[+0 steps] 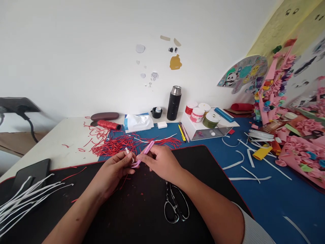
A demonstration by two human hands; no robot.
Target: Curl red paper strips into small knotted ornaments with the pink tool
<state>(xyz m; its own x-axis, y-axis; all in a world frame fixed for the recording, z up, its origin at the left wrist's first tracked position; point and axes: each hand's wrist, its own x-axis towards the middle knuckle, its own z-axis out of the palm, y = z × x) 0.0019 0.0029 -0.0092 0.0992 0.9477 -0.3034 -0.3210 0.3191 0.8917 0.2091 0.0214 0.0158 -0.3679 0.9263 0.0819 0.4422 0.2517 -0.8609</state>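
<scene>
Gripping pink tweezers (148, 147) firmly in my right hand (162, 161), I hold a small white strip (127, 150) pinched between left thumb and fingers of my left hand (120, 163). Both items are above the black mat (137, 217), towards its far edge. Scissors (175, 209) lie between the mat's middle and right edge; red threads (111, 146) are heaped just beyond its far edge.

Scissors (174, 204) on mat (137, 215), threads (111, 145) behind, bottle (174, 105) beyond
</scene>
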